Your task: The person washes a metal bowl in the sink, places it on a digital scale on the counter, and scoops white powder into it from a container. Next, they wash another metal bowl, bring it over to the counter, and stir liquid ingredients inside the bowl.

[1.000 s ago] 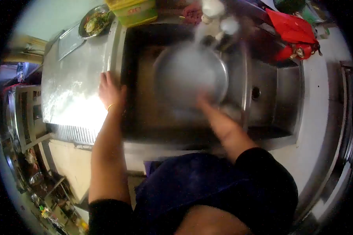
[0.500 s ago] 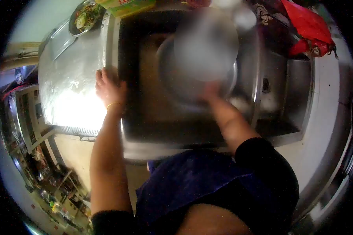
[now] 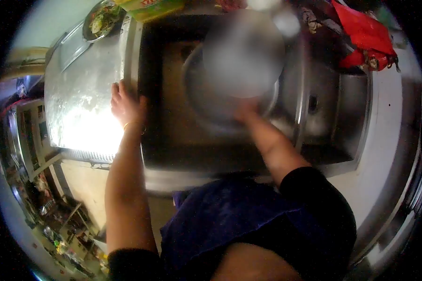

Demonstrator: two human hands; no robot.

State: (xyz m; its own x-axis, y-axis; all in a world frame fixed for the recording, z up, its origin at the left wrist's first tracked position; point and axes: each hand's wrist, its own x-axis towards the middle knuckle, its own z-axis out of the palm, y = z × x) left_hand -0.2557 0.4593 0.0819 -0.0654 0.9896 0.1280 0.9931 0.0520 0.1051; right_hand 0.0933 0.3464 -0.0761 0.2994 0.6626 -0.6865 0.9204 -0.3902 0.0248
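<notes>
My left hand (image 3: pixel 127 105) lies on the edge where the steel counter (image 3: pixel 84 93) meets the sink (image 3: pixel 192 157), its fingers stretched out and holding nothing. My right hand (image 3: pixel 246 110) reaches into the sink at the near side of a large round metal basin (image 3: pixel 204 107). A pale, blurred round patch covers most of the basin and my right fingers, so what they touch or hold is hidden. Only the back of that hand and its wrist show, smeared.
At the back left of the counter stands a bowl of green vegetables (image 3: pixel 103 23). A yellow-green package (image 3: pixel 157 9) is behind the sink. To the right lie a second sink compartment (image 3: pixel 323 126) and a red bag (image 3: pixel 365 33).
The whole view has shifted slightly, with the sink and counter a little further left. My left hand stays on the edge; my right hand remains at the basin.
</notes>
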